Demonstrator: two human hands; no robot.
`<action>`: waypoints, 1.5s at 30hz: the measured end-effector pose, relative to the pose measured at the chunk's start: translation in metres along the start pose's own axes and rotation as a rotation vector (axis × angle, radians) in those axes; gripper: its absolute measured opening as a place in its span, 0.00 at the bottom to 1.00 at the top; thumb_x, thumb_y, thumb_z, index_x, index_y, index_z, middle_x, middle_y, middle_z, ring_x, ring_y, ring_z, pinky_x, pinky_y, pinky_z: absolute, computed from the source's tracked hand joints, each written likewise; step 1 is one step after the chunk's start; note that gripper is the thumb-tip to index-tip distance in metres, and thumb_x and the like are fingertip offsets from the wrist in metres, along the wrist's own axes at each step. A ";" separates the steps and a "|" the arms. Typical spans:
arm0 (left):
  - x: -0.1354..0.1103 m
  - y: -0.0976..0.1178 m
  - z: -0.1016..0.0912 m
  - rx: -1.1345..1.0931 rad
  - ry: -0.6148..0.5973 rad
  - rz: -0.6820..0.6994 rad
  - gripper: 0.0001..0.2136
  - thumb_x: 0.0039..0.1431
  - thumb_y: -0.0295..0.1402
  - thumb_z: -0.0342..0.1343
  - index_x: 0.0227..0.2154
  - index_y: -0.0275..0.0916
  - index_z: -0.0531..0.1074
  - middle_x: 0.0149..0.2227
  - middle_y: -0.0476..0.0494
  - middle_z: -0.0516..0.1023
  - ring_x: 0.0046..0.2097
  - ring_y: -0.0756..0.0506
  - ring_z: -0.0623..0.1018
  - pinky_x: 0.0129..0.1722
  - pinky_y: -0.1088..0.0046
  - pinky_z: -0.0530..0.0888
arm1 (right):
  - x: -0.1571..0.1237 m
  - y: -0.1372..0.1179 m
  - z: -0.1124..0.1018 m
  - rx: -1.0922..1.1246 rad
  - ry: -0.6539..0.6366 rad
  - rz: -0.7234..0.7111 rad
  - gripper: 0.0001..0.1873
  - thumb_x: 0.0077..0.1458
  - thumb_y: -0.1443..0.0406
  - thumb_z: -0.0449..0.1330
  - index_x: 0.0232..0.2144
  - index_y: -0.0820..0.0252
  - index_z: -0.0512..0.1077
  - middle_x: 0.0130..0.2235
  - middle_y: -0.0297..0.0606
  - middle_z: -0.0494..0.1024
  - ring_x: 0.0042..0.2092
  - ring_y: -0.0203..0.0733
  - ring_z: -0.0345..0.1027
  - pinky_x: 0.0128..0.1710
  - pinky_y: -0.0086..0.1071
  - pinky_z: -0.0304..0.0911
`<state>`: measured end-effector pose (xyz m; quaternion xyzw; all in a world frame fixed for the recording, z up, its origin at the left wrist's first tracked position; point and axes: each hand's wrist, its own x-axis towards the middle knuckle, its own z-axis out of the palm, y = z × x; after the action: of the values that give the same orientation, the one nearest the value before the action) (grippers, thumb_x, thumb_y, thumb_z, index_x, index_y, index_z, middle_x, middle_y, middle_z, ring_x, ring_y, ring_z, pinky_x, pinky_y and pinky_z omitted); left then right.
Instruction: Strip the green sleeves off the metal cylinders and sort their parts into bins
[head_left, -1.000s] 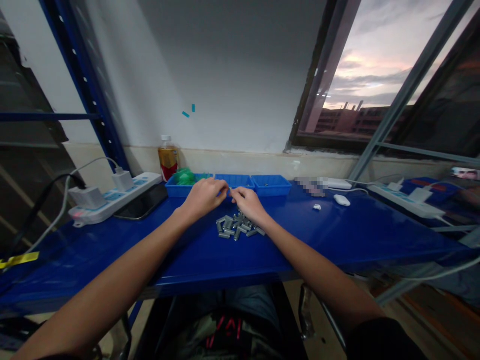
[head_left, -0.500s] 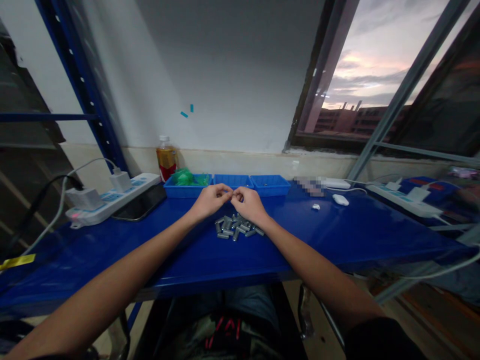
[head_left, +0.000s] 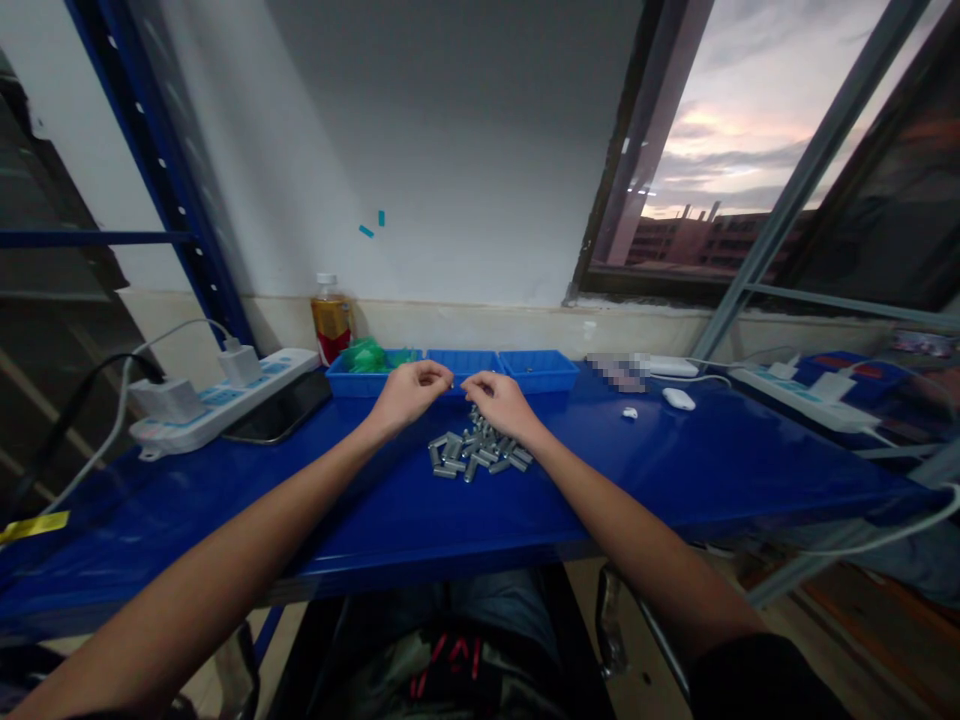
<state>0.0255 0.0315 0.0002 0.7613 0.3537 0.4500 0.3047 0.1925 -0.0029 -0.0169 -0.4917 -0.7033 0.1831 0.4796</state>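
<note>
- Left hand [head_left: 411, 393] and right hand [head_left: 502, 402] have drawn slightly apart since the earlier frame, where their fingertips seemed to meet; a narrow gap lies between them now.
- Thumb and fingers of the left hand come together in a pinch, a posture suited to something tiny; a pale speck shows at the tips, but I cannot tell whether it is held.
- Curled in a similar pinch, the right hand hides its own fingertips, so I cannot tell if it grips anything.
- Small silver metal cylinders [head_left: 472, 455] lie in a loose pile on the glossy blue surface [head_left: 420, 520], between the forearms and partly under the right hand, probably placed there for short reaches.
- Three shallow blue plastic trays stand in a row just beyond the hands, likely to keep contents apart: the left tray [head_left: 360, 386] holds crumpled green plastic [head_left: 367, 354]; the right tray [head_left: 551, 382] bears bits too small to identify.
</note>
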 end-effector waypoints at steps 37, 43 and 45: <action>-0.011 0.008 0.009 0.274 0.002 0.210 0.07 0.56 0.33 0.50 0.30 0.37 0.71 0.30 0.45 0.78 0.32 0.48 0.77 0.33 0.73 0.70 | 0.001 -0.001 0.010 0.378 0.027 0.204 0.13 0.48 0.57 0.58 0.25 0.61 0.66 0.22 0.30 0.69 0.25 0.32 0.62 0.28 0.28 0.57; -0.012 0.011 0.010 0.335 0.015 0.225 0.06 0.55 0.32 0.50 0.29 0.37 0.71 0.27 0.47 0.77 0.30 0.49 0.75 0.31 0.74 0.68 | 0.002 -0.001 0.012 0.396 0.024 0.221 0.11 0.49 0.59 0.58 0.25 0.61 0.66 0.22 0.30 0.68 0.25 0.32 0.62 0.29 0.28 0.57; -0.012 0.013 0.010 0.336 0.011 0.226 0.06 0.55 0.32 0.50 0.29 0.37 0.71 0.27 0.47 0.77 0.30 0.49 0.75 0.32 0.74 0.68 | 0.001 -0.001 0.011 0.401 0.025 0.222 0.11 0.49 0.59 0.57 0.24 0.61 0.66 0.22 0.30 0.68 0.25 0.31 0.61 0.29 0.28 0.57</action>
<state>0.0336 0.0131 0.0004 0.8339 0.3376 0.4201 0.1190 0.1820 0.0000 -0.0205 -0.4632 -0.5884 0.3648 0.5533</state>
